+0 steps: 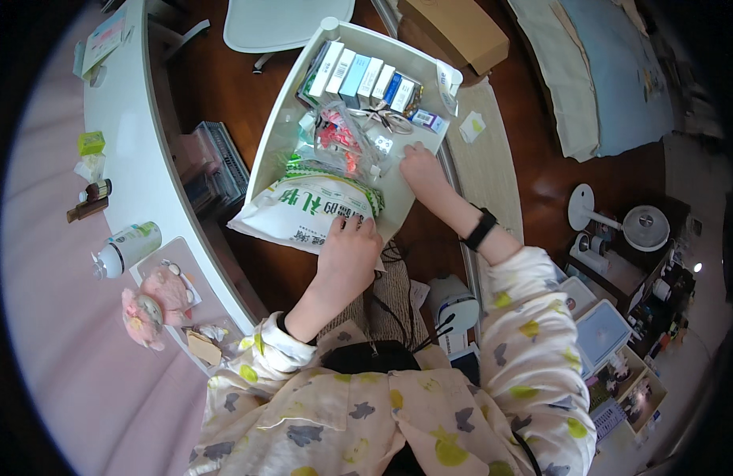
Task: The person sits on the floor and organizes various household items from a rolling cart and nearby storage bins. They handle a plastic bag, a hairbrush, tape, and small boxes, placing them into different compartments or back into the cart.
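Note:
A white plastic bin [270, 140] lies before me, holding a row of small boxes [355, 77], a coiled cable [390, 121], a clear bag with pink and red items [339, 134] and a blister pack [383, 144]. Across its near end rests a white and green printed plastic package [307, 205]. My left hand [349, 247] is on the near edge of that package, fingers curled; whether it grips is hidden. My right hand [424, 169] reaches over the bin's right part, fingers bent down near the blister pack, and its fingertips show no clear hold. A purple and white box [427, 120] lies above it.
A white desk [128, 172] on the left bears a spray bottle [128, 249], a pink plush toy [164, 297] and small bottles. Beyond the bin are a white chair [265, 24] and a cardboard box [461, 33]. At right stand a fan [645, 228] and an open storage box [652, 390].

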A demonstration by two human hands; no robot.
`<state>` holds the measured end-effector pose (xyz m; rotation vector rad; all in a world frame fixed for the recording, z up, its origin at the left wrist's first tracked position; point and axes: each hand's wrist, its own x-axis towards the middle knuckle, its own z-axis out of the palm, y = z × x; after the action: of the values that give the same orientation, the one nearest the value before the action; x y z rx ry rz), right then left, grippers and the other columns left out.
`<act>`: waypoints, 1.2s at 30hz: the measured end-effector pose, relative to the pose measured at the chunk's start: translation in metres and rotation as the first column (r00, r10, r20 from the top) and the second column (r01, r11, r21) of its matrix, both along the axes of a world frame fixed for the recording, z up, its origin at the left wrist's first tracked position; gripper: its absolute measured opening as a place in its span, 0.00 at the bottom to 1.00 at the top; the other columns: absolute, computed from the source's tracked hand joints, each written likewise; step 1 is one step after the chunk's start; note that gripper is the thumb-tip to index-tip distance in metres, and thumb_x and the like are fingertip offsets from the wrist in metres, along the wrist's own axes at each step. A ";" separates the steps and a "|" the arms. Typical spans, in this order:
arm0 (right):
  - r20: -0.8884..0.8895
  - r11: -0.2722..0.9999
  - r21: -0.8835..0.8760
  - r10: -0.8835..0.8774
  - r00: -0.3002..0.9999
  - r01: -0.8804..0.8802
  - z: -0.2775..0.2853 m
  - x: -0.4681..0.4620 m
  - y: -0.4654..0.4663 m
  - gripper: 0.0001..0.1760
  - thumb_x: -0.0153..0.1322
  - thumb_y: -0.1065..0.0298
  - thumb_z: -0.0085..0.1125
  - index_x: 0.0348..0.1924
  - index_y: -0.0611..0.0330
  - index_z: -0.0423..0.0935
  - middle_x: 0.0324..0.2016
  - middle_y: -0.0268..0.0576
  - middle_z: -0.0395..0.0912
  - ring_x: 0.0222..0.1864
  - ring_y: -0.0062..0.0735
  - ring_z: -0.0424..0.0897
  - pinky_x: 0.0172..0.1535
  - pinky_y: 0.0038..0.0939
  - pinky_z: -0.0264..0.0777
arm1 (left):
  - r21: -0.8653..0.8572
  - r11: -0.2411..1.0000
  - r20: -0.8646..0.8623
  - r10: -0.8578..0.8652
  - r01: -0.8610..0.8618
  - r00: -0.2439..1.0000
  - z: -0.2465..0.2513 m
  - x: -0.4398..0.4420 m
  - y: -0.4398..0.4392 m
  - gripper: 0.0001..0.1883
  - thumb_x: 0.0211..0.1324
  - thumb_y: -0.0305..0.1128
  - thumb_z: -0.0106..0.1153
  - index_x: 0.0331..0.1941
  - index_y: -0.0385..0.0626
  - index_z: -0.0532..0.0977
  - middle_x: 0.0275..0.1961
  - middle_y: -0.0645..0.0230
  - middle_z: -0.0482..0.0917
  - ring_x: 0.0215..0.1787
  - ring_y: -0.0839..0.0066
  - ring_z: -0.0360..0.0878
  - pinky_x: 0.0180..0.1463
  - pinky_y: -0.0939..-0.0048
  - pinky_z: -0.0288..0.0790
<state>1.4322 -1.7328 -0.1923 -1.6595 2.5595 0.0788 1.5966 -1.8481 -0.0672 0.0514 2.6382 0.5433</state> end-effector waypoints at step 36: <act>0.261 0.928 0.237 -0.345 0.902 0.287 0.074 0.055 0.080 0.03 0.57 0.77 0.56 0.22 0.62 0.79 0.25 0.48 0.79 0.31 0.42 0.80 0.32 0.34 0.76 | -0.024 1.000 -0.040 -0.006 0.005 0.999 0.001 -0.006 0.001 0.11 0.40 0.26 0.57 0.33 0.47 0.80 0.46 0.65 0.77 0.49 0.64 0.72 0.55 0.64 0.63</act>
<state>1.4867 -1.6531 -0.1188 -1.0755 2.4590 0.0465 1.5908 -1.8467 -0.0666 0.0631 2.6818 0.5137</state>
